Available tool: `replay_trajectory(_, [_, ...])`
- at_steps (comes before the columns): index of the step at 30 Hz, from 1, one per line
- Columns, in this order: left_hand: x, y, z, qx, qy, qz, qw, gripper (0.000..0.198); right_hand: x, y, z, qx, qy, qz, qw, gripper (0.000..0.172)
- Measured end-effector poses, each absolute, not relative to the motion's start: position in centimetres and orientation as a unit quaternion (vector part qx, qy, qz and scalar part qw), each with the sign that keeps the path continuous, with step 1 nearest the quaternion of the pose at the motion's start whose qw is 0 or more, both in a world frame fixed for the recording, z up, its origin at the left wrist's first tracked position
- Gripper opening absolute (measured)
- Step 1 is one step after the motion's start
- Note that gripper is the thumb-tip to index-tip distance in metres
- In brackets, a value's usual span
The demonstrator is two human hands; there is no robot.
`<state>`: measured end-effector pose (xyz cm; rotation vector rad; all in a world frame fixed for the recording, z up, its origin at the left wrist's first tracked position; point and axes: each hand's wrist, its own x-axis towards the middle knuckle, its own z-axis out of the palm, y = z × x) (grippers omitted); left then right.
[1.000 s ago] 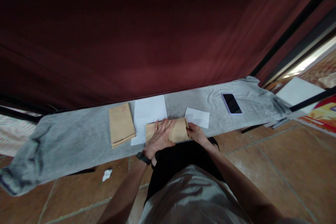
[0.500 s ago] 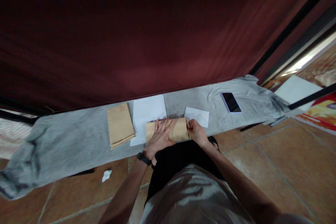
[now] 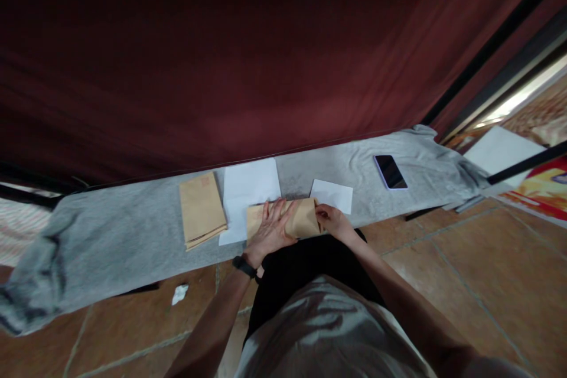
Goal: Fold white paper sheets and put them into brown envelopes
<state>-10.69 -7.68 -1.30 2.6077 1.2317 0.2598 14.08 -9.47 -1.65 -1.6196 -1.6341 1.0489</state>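
Observation:
A brown paper envelope lies crosswise at the near edge of the cloth-covered bench. My left hand is flat on it with fingers spread, pressing its left part. At the envelope's right end, my right hand has its fingers curled at the opening, gripping the edge; the fingertips are partly hidden. White paper sheets lie partly under the envelope's left side. A smaller piece of white paper sits just beyond my right hand. To the left rests a stack of brown envelopes.
A phone with a purple edge lies on the grey cloth to the right. Behind the bench hangs a dark red curtain. A crumpled white scrap is on the tiled floor. Black metal bars stand at the right.
My right hand has turned slightly, its fingers now reaching a little further into the envelope's right end. My left hand stays flat in place.

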Motion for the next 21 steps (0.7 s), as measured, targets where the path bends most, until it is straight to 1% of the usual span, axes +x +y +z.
replay_trajectory(2, [-10.6, -7.7, -1.2, 0.894, 0.421, 0.093, 0.122, 0.119, 14.0, -9.2, -1.3, -0.594, -0.568, 0.465, 0.328, 0.012])
replay_trajectory(3, [-10.6, -7.7, -1.1, 0.895, 0.419, 0.095, 0.123, 0.119, 13.9, -9.2, -1.1, -0.579, -0.54, 0.508, 0.339, 0.011])
replay_trajectory(5, [-10.5, -7.7, -1.0, 0.897, 0.413, 0.099, 0.125, 0.117, 13.6, -9.3, -0.6, -0.533, -0.481, 0.603, 0.348, 0.018])
replay_trajectory(7, [-10.4, -7.9, -0.9, 0.899, 0.406, 0.101, 0.128, 0.116, 13.1, -9.5, -0.3, -0.491, -0.427, 0.68, 0.339, 0.024])
replay_trajectory(9, [-10.2, -8.1, -0.9, 0.902, 0.402, 0.1, 0.125, 0.115, 12.6, -9.6, 0.0, -0.464, -0.385, 0.728, 0.325, 0.024])
replay_trajectory(14, [-10.1, -8.2, -0.6, 0.908, 0.394, 0.083, 0.114, 0.119, 11.9, -9.1, 0.5, -0.419, -0.314, 0.794, 0.308, 0.02])
replay_trajectory(17, [-10.8, -7.8, -0.2, 0.912, 0.387, 0.07, 0.115, 0.12, 12.3, -8.7, 0.7, -0.424, -0.266, 0.815, 0.294, 0.023])
replay_trajectory(21, [-12.3, -6.9, 0.4, 0.91, 0.392, 0.054, 0.124, 0.119, 13.4, -8.6, 0.5, -0.42, -0.239, 0.823, 0.3, 0.025])
